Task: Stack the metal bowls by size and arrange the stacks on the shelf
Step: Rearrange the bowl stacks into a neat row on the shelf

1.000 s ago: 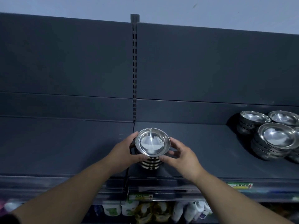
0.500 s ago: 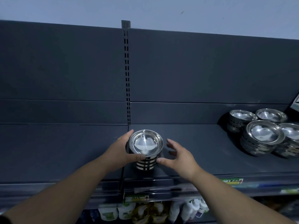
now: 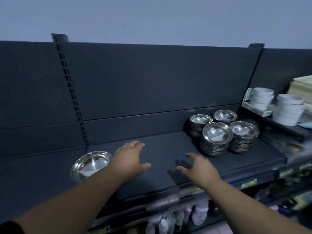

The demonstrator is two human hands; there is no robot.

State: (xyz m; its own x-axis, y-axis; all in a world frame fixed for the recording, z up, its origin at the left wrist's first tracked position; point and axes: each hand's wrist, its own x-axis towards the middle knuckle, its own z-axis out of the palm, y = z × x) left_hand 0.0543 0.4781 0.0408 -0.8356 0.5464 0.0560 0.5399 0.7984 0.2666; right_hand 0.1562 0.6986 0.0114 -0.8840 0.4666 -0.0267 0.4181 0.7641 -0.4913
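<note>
Dark grey shelf (image 3: 168, 159) under a pale wall, mostly bare. Left hand (image 3: 130, 159) and right hand (image 3: 199, 168) spread above it, fingers (image 3: 181, 168) open, holding nothing. One stack of metal bowls (image 3: 91, 164) at the left, beside the left forearm. Four more stacks (image 3: 222, 132) grouped at the right, touching or nearly so; two piles of white bowls (image 3: 276, 105) on the next unit. Risks, likely: left forearm nudging the near stack toward the shelf edge; reaching into the tight group and knocking a neighbouring stack; mixing sizes, since rims look similar in dim, blurred light.
</note>
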